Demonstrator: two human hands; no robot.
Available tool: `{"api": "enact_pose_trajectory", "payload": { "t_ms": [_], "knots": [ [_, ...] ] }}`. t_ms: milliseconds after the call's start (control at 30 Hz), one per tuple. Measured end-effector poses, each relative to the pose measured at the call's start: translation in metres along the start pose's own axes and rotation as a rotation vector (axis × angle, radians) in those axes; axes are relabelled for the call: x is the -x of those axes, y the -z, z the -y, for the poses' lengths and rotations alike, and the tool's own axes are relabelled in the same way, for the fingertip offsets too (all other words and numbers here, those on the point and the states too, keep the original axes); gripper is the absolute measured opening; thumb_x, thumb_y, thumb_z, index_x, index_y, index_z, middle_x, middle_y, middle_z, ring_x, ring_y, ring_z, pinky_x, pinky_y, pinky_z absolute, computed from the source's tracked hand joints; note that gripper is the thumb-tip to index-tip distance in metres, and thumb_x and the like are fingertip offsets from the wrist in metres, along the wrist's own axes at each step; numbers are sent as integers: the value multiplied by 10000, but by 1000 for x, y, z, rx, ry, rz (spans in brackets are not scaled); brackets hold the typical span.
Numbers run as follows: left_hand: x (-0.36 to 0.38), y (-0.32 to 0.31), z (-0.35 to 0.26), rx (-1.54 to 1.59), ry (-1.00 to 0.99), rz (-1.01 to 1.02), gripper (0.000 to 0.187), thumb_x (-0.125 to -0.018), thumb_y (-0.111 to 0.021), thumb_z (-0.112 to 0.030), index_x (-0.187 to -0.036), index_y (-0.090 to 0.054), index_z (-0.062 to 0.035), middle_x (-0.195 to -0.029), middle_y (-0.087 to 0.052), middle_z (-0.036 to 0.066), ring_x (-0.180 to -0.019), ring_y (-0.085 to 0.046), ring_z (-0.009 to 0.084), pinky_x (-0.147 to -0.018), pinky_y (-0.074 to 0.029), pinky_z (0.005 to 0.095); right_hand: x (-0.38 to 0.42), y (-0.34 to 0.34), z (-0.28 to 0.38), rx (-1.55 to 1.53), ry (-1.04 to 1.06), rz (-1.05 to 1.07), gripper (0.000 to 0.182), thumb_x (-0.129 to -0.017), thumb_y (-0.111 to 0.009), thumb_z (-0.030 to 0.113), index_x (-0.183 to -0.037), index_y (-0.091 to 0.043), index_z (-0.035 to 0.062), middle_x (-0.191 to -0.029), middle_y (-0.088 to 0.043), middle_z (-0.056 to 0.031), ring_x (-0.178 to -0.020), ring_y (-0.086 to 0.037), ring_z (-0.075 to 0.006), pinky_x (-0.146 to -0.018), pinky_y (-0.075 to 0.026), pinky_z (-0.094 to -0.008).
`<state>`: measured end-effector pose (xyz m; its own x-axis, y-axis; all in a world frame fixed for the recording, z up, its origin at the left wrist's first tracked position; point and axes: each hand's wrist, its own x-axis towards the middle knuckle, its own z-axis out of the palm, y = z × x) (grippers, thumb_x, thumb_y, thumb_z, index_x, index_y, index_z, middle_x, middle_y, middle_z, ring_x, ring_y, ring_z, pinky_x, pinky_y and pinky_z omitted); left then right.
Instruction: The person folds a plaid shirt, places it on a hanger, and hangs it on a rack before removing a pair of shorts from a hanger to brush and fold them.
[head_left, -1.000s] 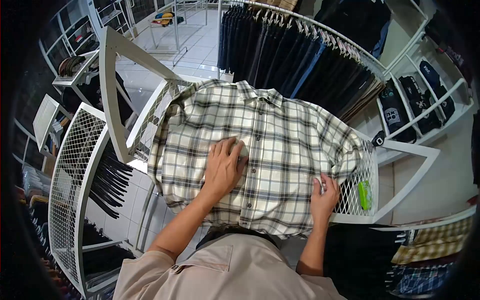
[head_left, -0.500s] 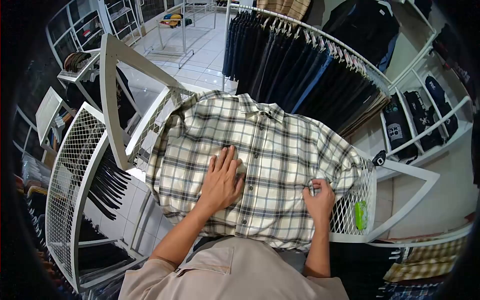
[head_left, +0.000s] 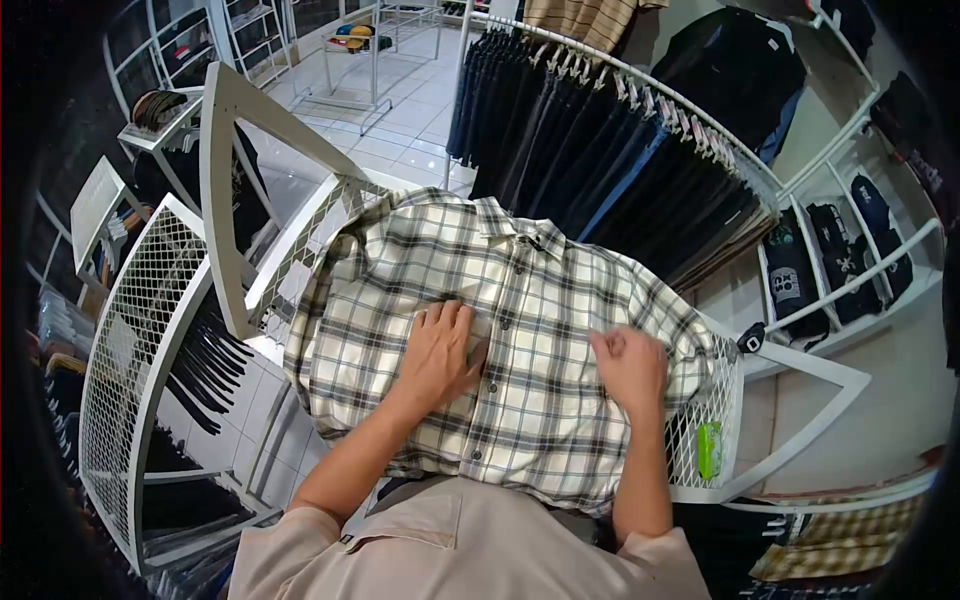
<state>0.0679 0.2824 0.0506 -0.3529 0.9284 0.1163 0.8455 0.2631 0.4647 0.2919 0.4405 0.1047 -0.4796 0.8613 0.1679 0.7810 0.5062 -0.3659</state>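
A cream, black and grey plaid button-up shirt (head_left: 560,390) lies spread front side up on a white mesh rack top, its collar away from me. My left hand (head_left: 440,350) rests on the shirt beside the button placket, over the chest pocket area. Its fingers are bent with the tips on the fabric, and the thumb stands apart. Over the other side of the shirt front, near the sleeve, is my right hand (head_left: 632,368), slightly blurred. Its fingers are curled in toward the thumb, and no cloth shows pulled up in them.
A small green packet (head_left: 709,450) lies on the mesh at the right. Behind the shirt, dark trousers (head_left: 560,150) hang along a white rail. White angled rack frames (head_left: 222,200) rise at the left. Folded dark garments (head_left: 790,270) sit on a shelf at the right.
My right hand has shifted up and slightly left, its fingers curling further. My left hand has moved slightly down and left, with its fingers more bent. The shirt stays spread out.
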Motion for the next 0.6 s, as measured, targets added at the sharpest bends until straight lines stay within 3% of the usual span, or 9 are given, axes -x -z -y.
{"api": "enact_pose_trajectory", "payload": {
  "t_ms": [100,167,233,333,367,400,433,600],
  "knots": [
    [-4,-22,6,-83,-68,-214,485,-949,-654,-291,-1312,-542,10,-1326,-535,216,-1244,-508,372,-1074,-397,506,-71,-6,44,-211,175,10,331,-926,-725,358,-820,-745,45,-698,-714,-144,-643,-712,-308,-640,-544,-408],
    [-2,-25,7,-116,-72,-240,471,-973,-624,-294,-1326,-554,9,-1358,-524,215,-1266,-503,373,-1072,-399,507,-130,-59,45,-421,296,-5,279,-913,-737,335,-877,-774,61,-747,-731,-140,-681,-724,-291,-674,-561,-384],
    [-3,-25,9,-101,-119,-261,461,-981,-612,-296,-1326,-557,5,-1371,-523,210,-1278,-497,370,-1085,-388,513,-182,-108,43,-406,391,39,250,-882,-758,327,-963,-808,95,-835,-756,-139,-780,-744,-289,-753,-578,-397],
    [-4,-23,9,-94,-122,-227,447,-1000,-572,-284,-1357,-543,-16,-1463,-483,205,-1368,-450,363,-1141,-332,526,-210,-133,53,-203,291,152,262,-862,-767,333,-1013,-821,127,-928,-775,-138,-877,-749,-307,-824,-582,-428],
    [-5,-26,12,-97,-128,-223,457,-1005,-563,-291,-1369,-537,-16,-1481,-474,206,-1382,-442,361,-1150,-321,531,-219,-135,52,-252,219,281,279,-860,-756,342,-1031,-823,132,-976,-781,-137,-930,-743,-331,-881,-574,-449],
    [-5,-28,12,-95,-132,-212,466,-1009,-554,-297,-1381,-530,-16,-1500,-466,207,-1396,-434,359,-1160,-310,535,-219,-132,55,-239,237,272,278,-864,-749,343,-1032,-824,134,-991,-780,-139,-933,-742,-335,-881,-574,-445],
    [-4,-28,14,-75,-107,-141,562,-1046,-506,-421,-1430,-506,-12,-1544,-436,208,-1446,-396,346,-1199,-278,533,-217,-129,58,-227,253,263,277,-869,-742,343,-1033,-824,136,-1006,-780,-140,-935,-741,-339,-880,-575,-442],
    [-4,-19,1,-97,-98,-86,671,-1033,-436,-630,-1541,-471,-194,-1581,-382,199,-1484,-342,349,-1228,-222,571,-220,-140,60,-70,554,11,239,-846,-715,302,-904,-802,87,-902,-766,-161,-906,-738,-362,-804,-583,-469]
  ]
}}
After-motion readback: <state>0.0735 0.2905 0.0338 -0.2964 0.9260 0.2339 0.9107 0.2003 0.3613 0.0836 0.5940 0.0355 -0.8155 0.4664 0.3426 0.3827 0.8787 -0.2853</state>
